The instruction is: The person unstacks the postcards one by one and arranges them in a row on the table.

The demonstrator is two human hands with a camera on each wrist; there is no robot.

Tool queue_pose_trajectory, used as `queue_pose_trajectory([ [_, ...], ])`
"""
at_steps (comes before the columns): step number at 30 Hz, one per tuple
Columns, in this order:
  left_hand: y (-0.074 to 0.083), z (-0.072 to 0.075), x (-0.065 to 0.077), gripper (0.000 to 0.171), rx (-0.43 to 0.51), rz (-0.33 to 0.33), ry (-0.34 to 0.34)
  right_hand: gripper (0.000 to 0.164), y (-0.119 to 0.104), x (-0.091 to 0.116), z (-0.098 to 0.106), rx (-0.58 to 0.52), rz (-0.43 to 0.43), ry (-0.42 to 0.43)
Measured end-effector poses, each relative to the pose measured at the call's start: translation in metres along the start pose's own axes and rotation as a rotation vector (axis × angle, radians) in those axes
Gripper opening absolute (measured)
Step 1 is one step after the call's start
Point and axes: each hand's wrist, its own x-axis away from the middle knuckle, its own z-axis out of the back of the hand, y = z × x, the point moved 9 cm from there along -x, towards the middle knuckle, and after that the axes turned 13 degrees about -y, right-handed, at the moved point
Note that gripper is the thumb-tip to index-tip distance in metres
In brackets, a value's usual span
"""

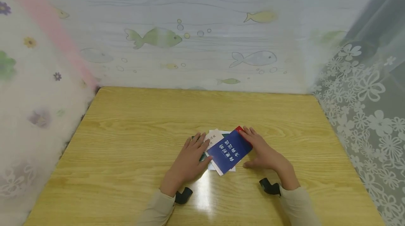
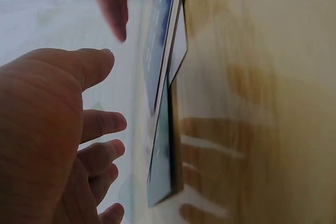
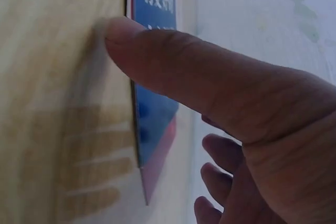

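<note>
A small loose pile of printed cards or thin booklets lies on the table between both hands. On top is a blue one [image 1: 227, 154] with white Chinese characters, tilted. Red [image 1: 239, 128], cream [image 1: 216, 135], dark green [image 1: 203, 156] and white [image 1: 232, 168] edges stick out beneath it. My left hand [image 1: 188, 160] hovers over the pile's left side, its fingers spread and extended; the left wrist view shows a gap to the cards. The right hand [image 1: 265, 152] is at the pile's right edge, fingers extended, its thumb [image 3: 157, 56] overlapping the blue cover in the right wrist view.
The wood-grain table [image 1: 142, 113] reaches back to a fish-print curtain [image 1: 202, 36]. Flowered fabric [image 1: 34, 113] hangs at the left, and lace-patterned grey curtain [image 1: 367, 113] at the right. A black wrist mount [image 1: 183, 195] sits under each wrist.
</note>
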Motion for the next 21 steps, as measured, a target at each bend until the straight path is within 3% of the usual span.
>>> queue_pose_trajectory([
  [5,0.010,-0.011,-0.008,0.063,-0.023,-0.017,-0.020,0.114,0.003,-0.012,0.009,0.015,0.023,-0.049],
  [14,0.006,-0.019,-0.014,0.066,-0.020,-0.045,-0.073,0.110,0.019,-0.024,0.003,-0.064,-0.054,-0.226],
  [21,0.006,-0.019,-0.015,0.075,0.015,-0.066,-0.102,0.102,0.020,-0.023,0.003,-0.079,-0.056,-0.226],
])
